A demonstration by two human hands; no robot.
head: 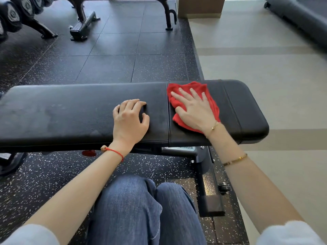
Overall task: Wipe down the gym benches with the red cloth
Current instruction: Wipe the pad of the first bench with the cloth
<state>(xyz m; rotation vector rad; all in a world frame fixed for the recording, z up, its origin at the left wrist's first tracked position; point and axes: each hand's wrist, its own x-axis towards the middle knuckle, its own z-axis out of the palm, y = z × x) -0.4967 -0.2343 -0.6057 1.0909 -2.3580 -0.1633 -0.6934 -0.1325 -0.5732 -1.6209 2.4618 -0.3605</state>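
Note:
A black padded gym bench (pixel 70 110) runs across the view in front of me, with a long pad at the left and a shorter seat pad at the right. The red cloth (pixel 210 101) lies crumpled on the seat pad, just right of the gap between the pads. My right hand (pixel 192 108) presses flat on the cloth with fingers spread. My left hand (pixel 130 119) rests on the long pad beside the gap, fingers curled loosely, holding nothing.
The bench's metal frame and foot (pixel 210 197) stand below the seat pad. Another bench frame (pixel 83 23) and a dumbbell rack (pixel 16 13) stand further back on the black rubber floor. A pale floor (pixel 265 55) lies to the right, with dark equipment (pixel 300 16) at the top right.

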